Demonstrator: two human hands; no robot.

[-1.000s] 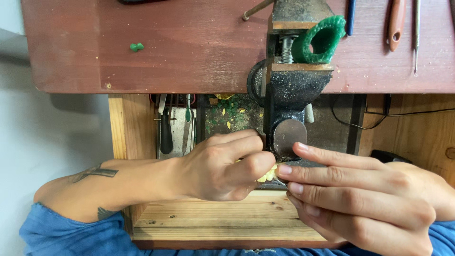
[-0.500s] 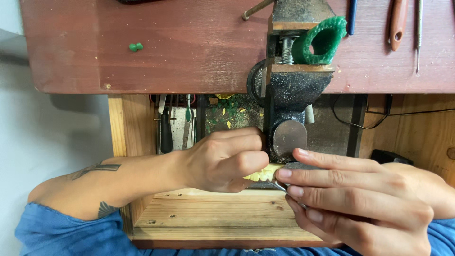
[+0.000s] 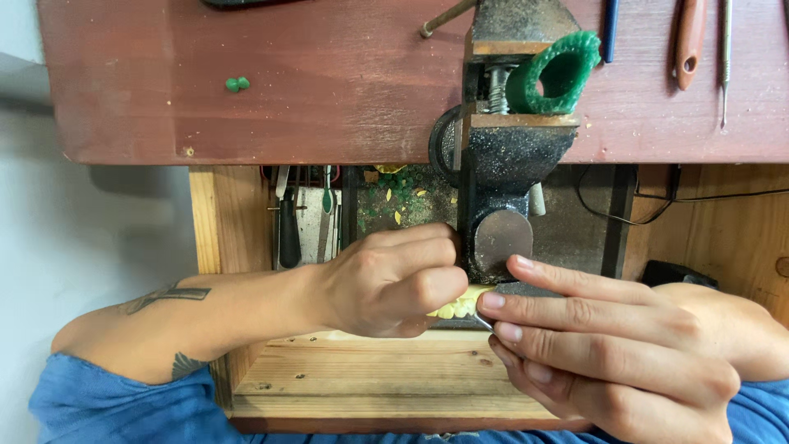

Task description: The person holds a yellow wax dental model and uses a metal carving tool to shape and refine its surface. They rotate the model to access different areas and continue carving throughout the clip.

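My left hand [image 3: 386,284] is curled into a loose fist, thumb and fingers pinched on a small pale yellow piece [image 3: 457,305] that peeks out just past my knuckles, right under the round foot of the black vise [image 3: 501,197]. My right hand [image 3: 608,345] comes in from the other side with its fingers stretched out long and close together, their tips touching the yellow piece; a thin metal tip [image 3: 483,322] shows between those fingers, so they are closed on a slim tool, most of which is hidden in my palm. The two hands meet just in front of the vise, above the pale wooden drawer [image 3: 370,378] pulled out below the bench. The vise is clamped on the edge of the dark red benchtop [image 3: 288,90], and a green ring [image 3: 559,74] sits in its upper part. Two small green bits [image 3: 237,84] lie on the benchtop well to the left. Tools with handles [image 3: 689,37] lie at the far right of the benchtop. Behind my left hand, in the open space under the bench, hang a few small tools [image 3: 288,226], and green and yellow shavings [image 3: 394,197] are scattered there.
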